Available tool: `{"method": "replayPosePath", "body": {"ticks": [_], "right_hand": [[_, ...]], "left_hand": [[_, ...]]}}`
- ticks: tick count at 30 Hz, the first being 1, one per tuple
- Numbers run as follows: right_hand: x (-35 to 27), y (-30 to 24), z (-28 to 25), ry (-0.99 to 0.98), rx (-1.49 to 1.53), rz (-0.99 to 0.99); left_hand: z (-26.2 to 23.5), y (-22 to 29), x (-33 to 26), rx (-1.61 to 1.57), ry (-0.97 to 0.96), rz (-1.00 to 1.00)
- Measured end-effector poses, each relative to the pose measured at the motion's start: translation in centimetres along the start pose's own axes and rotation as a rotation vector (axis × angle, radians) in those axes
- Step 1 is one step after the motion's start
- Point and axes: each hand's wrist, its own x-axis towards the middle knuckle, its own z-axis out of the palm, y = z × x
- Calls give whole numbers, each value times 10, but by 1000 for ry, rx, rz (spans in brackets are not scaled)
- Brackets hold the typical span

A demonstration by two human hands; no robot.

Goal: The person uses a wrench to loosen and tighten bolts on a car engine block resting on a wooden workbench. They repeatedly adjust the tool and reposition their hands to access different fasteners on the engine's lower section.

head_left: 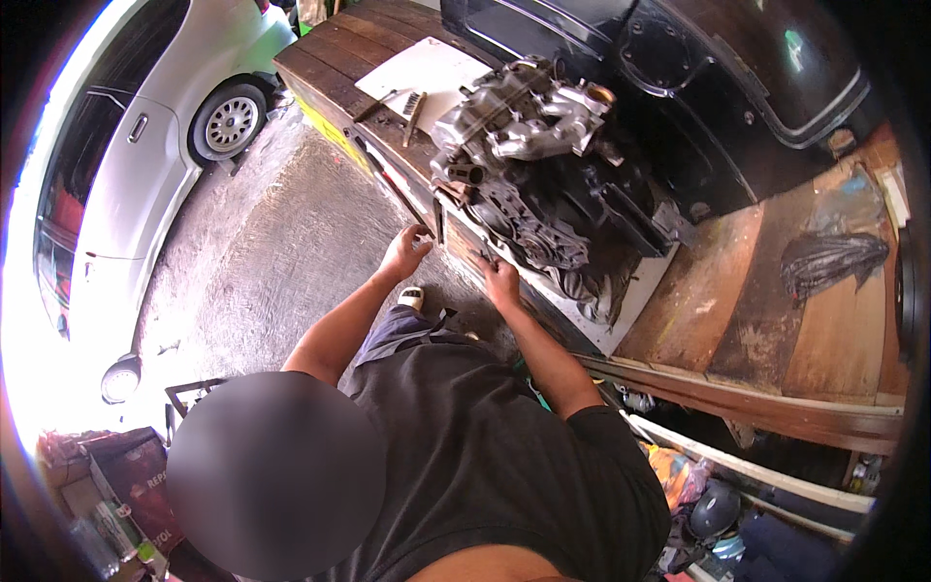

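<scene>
A grey metal engine assembly (519, 131) with a black lower part sits on a white board (635, 291) on the wooden workbench (708, 291). My left hand (405, 252) is at the bench's front edge, with its fingers curled on the board's near corner. A little to the right, my right hand (501, 281) lies on the same front edge, just below the engine's toothed wheel (529, 233). Its fingers rest flat against the board and hold nothing.
A white sheet (432, 70) with a wire brush (415, 105) lies farther along the bench. A black vehicle body panel (727, 87) stands behind the engine and a black plastic bag (832, 260) lies at the right. A silver car (155, 145) is parked left on concrete (272, 262).
</scene>
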Motion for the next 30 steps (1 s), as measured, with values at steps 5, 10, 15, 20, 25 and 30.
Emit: {"method": "replayPosePath", "body": {"ticks": [5,10,15,20,25,30], "right_hand": [[31,-37,38,-110,25,16],[75,-55,90,-147,-53,-13],[126,-90,148,-164,-94,102],[192,-85,216,-13,-113,65],[253,-89,263,81,-145,180],[317,-102,284,83,-234,230]], "left_hand": [[-34,-20,24,3,94,-45],[-69,-65,75,-81,99,-54],[-124,-102,135,-69,126,-56],[-156,-151,188,-64,120,-76],[-173,-183,232,-36,93,-64],[-180,-204,288,23,72,-57]]}}
